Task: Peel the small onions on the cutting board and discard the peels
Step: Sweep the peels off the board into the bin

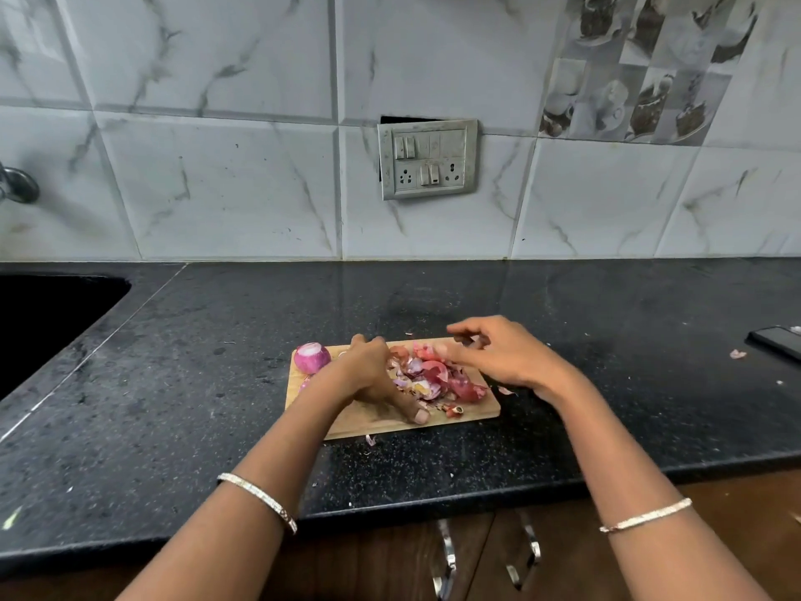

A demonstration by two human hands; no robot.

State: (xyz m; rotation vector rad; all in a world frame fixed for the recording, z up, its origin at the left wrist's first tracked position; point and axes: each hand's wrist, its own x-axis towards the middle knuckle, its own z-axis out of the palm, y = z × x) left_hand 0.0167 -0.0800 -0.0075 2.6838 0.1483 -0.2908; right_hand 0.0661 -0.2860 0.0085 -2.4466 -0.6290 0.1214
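Two hands sit over the cutting board (477, 413) near the counter (216, 383) edge, with lots of bare counter around: the left hand (372, 375) presses flat, the right hand (503, 353) is spread, peels (433, 377) lie between them, and one peeled onion (312, 357) sits just left of the left hand.

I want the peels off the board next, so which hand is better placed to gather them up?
Probably the right hand: it hovers open directly over the peel pile on the cutting board, while the left hand rests beside it.
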